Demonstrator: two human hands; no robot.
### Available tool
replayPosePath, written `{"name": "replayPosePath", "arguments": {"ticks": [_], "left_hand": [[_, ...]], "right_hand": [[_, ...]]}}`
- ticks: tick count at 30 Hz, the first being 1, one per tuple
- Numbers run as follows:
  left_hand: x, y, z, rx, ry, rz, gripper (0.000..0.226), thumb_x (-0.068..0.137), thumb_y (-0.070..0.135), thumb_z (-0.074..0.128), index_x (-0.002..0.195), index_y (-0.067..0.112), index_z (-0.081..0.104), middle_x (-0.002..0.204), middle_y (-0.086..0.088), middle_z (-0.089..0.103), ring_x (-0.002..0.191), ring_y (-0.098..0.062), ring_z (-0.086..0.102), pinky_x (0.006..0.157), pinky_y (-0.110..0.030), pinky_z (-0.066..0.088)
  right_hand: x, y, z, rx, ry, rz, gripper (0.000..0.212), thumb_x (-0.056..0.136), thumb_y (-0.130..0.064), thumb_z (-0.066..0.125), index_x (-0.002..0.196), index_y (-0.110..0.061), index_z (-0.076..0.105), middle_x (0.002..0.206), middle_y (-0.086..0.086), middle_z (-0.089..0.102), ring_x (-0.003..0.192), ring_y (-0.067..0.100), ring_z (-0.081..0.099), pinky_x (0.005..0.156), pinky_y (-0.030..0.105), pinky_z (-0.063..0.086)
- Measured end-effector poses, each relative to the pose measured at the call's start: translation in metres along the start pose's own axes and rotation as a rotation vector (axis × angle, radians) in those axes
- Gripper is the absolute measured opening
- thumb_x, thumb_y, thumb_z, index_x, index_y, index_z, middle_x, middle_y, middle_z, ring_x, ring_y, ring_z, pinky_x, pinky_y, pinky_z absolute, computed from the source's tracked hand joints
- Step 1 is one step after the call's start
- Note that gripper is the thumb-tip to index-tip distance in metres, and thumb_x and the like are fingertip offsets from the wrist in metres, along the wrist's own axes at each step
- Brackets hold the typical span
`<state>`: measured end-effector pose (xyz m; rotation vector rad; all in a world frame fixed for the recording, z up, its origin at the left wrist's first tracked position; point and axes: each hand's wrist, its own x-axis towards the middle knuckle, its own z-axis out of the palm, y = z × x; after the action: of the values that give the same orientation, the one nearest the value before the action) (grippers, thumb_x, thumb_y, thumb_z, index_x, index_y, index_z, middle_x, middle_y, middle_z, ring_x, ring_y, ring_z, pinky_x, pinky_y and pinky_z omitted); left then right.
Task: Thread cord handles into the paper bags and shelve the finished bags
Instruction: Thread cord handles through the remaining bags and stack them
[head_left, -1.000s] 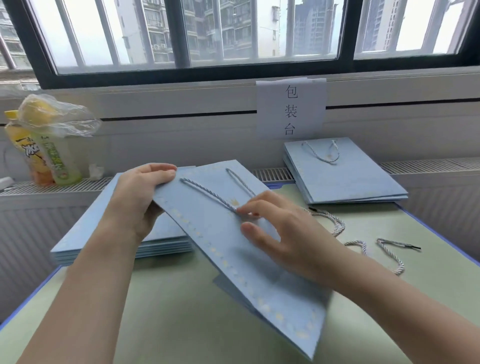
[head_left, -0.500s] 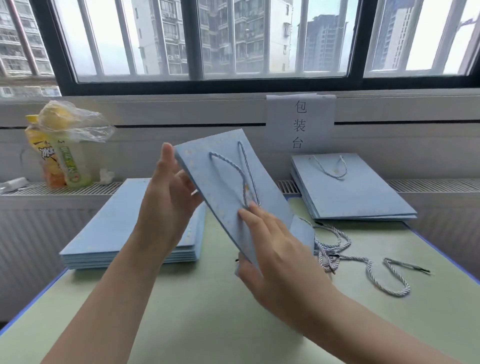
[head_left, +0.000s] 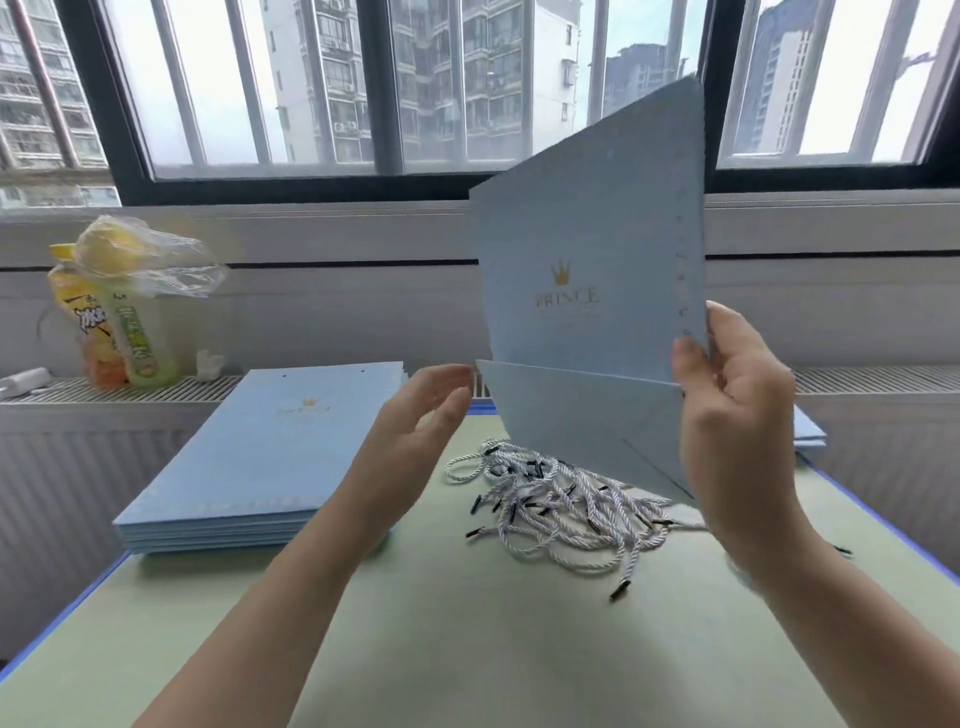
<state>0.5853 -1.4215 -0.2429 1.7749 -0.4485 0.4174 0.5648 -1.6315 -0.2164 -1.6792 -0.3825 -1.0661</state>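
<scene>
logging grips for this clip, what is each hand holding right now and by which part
The right hand pinches the flat blue paper bag at its right side edge, near the fold. The left hand is open beside it, holding nothing.

Soft daylight pours through the window (head_left: 415, 88) across the top of the frame, its panes nearly washed out. The bench (head_left: 467, 649) below is evenly lit with faint shadows. Wide-angle distortion bends the frame edges; detail is slightly soft.

Right hand (head_left: 737, 410) raised, fingers pinching; left hand (head_left: 415, 415) open, palm inward
</scene>
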Motion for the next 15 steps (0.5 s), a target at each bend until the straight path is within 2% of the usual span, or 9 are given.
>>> {"name": "replayPosePath", "arguments": {"ticks": [1,3,5,7,8,9,11,13,15], "left_hand": [[0.001,-0.001,0.000,0.015,0.028,0.004,0.014,0.094,0.028,0.050,0.105,0.036,0.056,0.111,0.020,0.062,0.108,0.002,0.057,0.095,-0.023,0.045],[0.003,-0.002,-0.002,0.043,0.093,0.011,0.020,0.098,0.019,0.048,0.110,0.033,0.055,0.116,0.016,0.061,0.111,-0.001,0.056,0.096,-0.025,0.044],[0.004,-0.003,-0.007,0.023,0.154,-0.033,0.024,0.099,0.022,0.047,0.122,0.023,0.054,0.124,0.008,0.060,0.115,-0.004,0.055,0.101,-0.030,0.043],[0.006,-0.003,-0.014,-0.092,0.168,-0.120,0.031,0.100,0.028,0.046,0.128,0.019,0.054,0.123,0.006,0.063,0.114,-0.005,0.058,0.098,-0.033,0.045],[0.007,-0.003,-0.019,-0.161,0.160,-0.166,0.032,0.100,0.032,0.045,0.127,0.018,0.056,0.120,0.006,0.066,0.113,-0.007,0.060,0.095,-0.034,0.046],[0.008,-0.003,-0.023,-0.230,0.156,-0.216,0.034,0.100,0.035,0.044,0.124,0.016,0.059,0.118,0.004,0.067,0.112,-0.011,0.061,0.094,-0.036,0.047],[0.011,-0.002,-0.033,-0.386,0.172,-0.317,0.038,0.098,0.041,0.045,0.117,0.013,0.063,0.114,-0.002,0.069,0.108,-0.020,0.063,0.091,-0.040,0.049],[0.012,0.001,-0.040,-0.483,0.177,-0.400,0.034,0.099,0.036,0.044,0.110,0.011,0.065,0.100,-0.005,0.072,0.091,-0.021,0.068,0.078,-0.035,0.053],[0.011,0.002,-0.043,-0.442,0.142,-0.465,0.025,0.098,0.023,0.047,0.105,0.008,0.065,0.086,-0.005,0.075,0.074,-0.018,0.071,0.061,-0.028,0.058]], "right_hand": [[0.004,0.002,-0.003,0.092,0.011,0.062,0.024,0.094,-0.001,0.044,0.103,-0.014,0.063,0.079,-0.017,0.061,0.072,-0.003,0.052,0.071,0.013,0.039],[0.010,0.005,-0.007,0.292,0.030,0.202,0.025,0.090,-0.005,0.047,0.099,-0.017,0.066,0.087,-0.008,0.068,0.080,0.008,0.059,0.079,0.023,0.044],[0.012,0.006,-0.010,0.457,0.028,0.383,0.024,0.088,-0.008,0.047,0.094,-0.017,0.068,0.083,-0.001,0.069,0.073,0.016,0.060,0.070,0.028,0.048],[0.013,0.010,-0.011,0.567,-0.001,0.564,0.024,0.091,-0.005,0.043,0.087,-0.013,0.066,0.072,0.002,0.066,0.058,0.018,0.057,0.055,0.023,0.045],[0.012,0.013,-0.011,0.588,-0.038,0.640,0.020,0.089,-0.006,0.044,0.083,-0.010,0.062,0.070,0.006,0.062,0.056,0.021,0.053,0.052,0.023,0.042],[0.012,0.015,-0.011,0.592,-0.085,0.707,0.013,0.086,-0.009,0.045,0.082,-0.006,0.058,0.072,0.012,0.056,0.058,0.024,0.049,0.052,0.025,0.039],[0.010,0.018,-0.012,0.536,-0.187,0.817,0.013,0.084,-0.017,0.046,0.088,-0.010,0.056,0.077,0.013,0.049,0.061,0.024,0.046,0.051,0.025,0.037],[0.007,0.018,-0.009,0.370,-0.276,0.863,0.019,0.090,-0.020,0.045,0.082,-0.011,0.060,0.071,0.010,0.057,0.054,0.021,0.053,0.045,0.020,0.039],[0.004,0.022,-0.003,0.281,-0.360,0.857,0.035,0.096,-0.020,0.042,0.073,-0.009,0.066,0.067,0.004,0.066,0.050,0.016,0.058,0.044,0.016,0.042]]}}
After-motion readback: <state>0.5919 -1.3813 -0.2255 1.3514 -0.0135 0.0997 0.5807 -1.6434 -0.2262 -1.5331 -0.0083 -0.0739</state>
